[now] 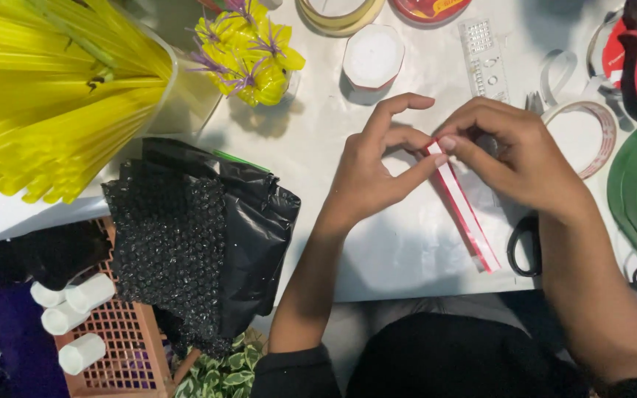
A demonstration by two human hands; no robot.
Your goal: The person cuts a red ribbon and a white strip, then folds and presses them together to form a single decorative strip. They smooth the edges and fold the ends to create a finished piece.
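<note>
1. Nearest the lens: dark-clothed lap (436, 357) and two sleeved forearms reaching up over the white table (377, 258).
2. Left hand (377, 166): curled, thumb and forefinger pinching the top end of a red-edged white strip (464, 210), apparently double-sided tape with its liner.
3. Right hand (514, 151): closed on the same top end from the other side, fingertips (445, 144) meeting the left's at the strip's corner; looks like picking at the liner.
4. Strip itself: lying slantwise on the table, upper end lifted in the fingers, lower end resting near the table's front edge, just beside black scissors (523, 250) partly hidden under the right wrist.
5. Around: tape roll (591, 133) just right of the right hand, clear ruler-like stencil (484, 59) above, white octagonal tub (372, 55), yellow flowers with purple centres (248, 51), yellow straws (46, 96) far left, black bubble wrap (186, 228) hanging over the table's edge.
6. Likely risks, as judgement: liner tearing short if peeled at a sharp angle; exposed adhesive folding onto itself or catching the fingers; free lower end sticking to the table or sliding off its front edge.
</note>
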